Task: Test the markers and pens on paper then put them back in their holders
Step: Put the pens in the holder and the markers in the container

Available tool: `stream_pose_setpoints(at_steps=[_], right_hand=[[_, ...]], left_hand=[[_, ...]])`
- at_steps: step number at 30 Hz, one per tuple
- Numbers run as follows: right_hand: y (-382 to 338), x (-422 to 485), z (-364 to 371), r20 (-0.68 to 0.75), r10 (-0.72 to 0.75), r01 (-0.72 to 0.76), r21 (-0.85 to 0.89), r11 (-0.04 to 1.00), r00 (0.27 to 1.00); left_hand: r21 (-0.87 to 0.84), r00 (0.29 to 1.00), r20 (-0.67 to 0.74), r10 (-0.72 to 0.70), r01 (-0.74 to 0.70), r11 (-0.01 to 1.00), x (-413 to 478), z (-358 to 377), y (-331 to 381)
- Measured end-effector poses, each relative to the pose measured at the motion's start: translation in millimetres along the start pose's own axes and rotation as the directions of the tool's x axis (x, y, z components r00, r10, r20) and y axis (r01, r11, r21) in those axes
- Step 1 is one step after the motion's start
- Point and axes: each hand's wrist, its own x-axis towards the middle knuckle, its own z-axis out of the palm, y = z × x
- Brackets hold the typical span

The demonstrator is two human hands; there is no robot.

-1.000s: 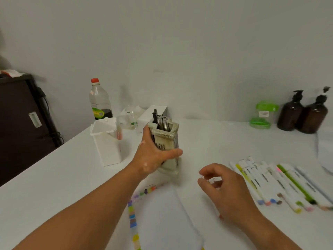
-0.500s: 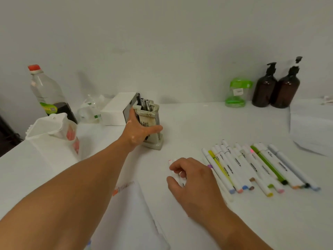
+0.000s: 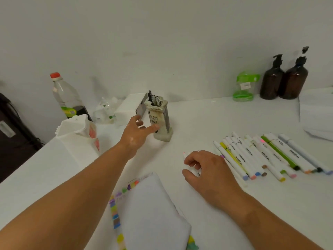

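A beige stone-look pen holder (image 3: 161, 117) with several dark pens (image 3: 154, 100) stands upright mid-table. My left hand (image 3: 136, 134) is just left of it with fingers spread; the thumb tip reaches the holder's lower side and nothing is gripped. My right hand (image 3: 209, 168) rests on the table with fingers curled round a white marker (image 3: 185, 154) with a pink tip. Several white markers (image 3: 266, 156) with coloured ends lie in a row to the right. A white paper sheet (image 3: 155, 213) with colour swatches along its edge lies near me.
A white plastic container (image 3: 75, 136) stands at the left, with a red-capped bottle (image 3: 65, 98) and a white box (image 3: 128, 107) behind it. A green container (image 3: 245, 86) and two brown pump bottles (image 3: 284, 80) stand by the wall. White folded material (image 3: 317, 112) is at far right.
My left hand has let go of the pen holder and opened beside it. My right hand has closed on the pink-tipped marker.
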Motion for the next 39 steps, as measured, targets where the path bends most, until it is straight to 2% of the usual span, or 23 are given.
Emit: stream_pose_setpoints(at_steps=[3,5,7,10,12,22,24,27,30,35,39], right_hand=[[-2.2,-5.4,-1.2,0.016,-0.027,0.027,-0.021,0.999,1.0],[-3.9,-9.6,-1.8,0.031,-0.049,0.05,-0.038,0.998,0.998],[-7.7,-13.4,-1.5,0.061,-0.069,0.073,-0.067,0.995,0.996],[-14.0,-16.5,1.1,0.081,-0.083,0.092,-0.108,0.99,0.993],[-18.6,-18.7,2.8,0.094,-0.084,0.095,-0.122,0.988,0.992],[-26.6,-27.1,7.2,0.099,-0.103,0.122,-0.197,0.973,0.99],[-26.7,-24.3,7.3,0.084,-0.12,0.135,-0.192,0.972,0.989],[-26.7,-19.0,6.9,0.066,-0.148,0.156,-0.146,0.977,0.987],[-26.5,-16.4,5.5,0.079,-0.147,0.156,-0.112,0.981,0.986],[-26.9,-16.2,3.7,0.098,-0.156,0.168,-0.119,0.979,0.983],[-24.3,-16.7,-8.3,0.073,-0.083,0.093,-0.143,0.985,0.994]], left_hand=[[-0.04,0.997,0.037,0.07,-0.068,0.997,-70.7,-27.3,-6.0],[0.026,0.994,0.044,0.098,-0.099,0.995,-115.6,-56.4,-17.8],[0.125,0.995,-0.064,0.072,-0.063,0.99,-141.9,-92.5,-36.5],[0.193,0.941,-0.333,-0.067,0.138,0.972,-139.2,-148.7,-62.0],[0.158,0.914,-0.379,-0.147,0.22,0.963,-121.7,-174.3,-69.6],[0.198,0.941,-0.326,-0.09,0.161,0.967,-27.0,-202.5,-71.9],[0.156,0.96,-0.269,-0.076,0.121,0.98,-16.2,-204.3,-75.9],[0.094,0.983,-0.184,0.022,-0.004,0.996,-1.9,-200.8,-81.0],[0.032,0.985,-0.163,0.062,-0.058,0.998,4.7,-191.5,-82.3],[-0.049,0.987,-0.154,0.05,-0.058,0.997,-3.8,-157.2,-66.0],[-0.128,0.984,-0.102,0.144,-0.157,0.979,-31.2,-106.8,-34.4]])
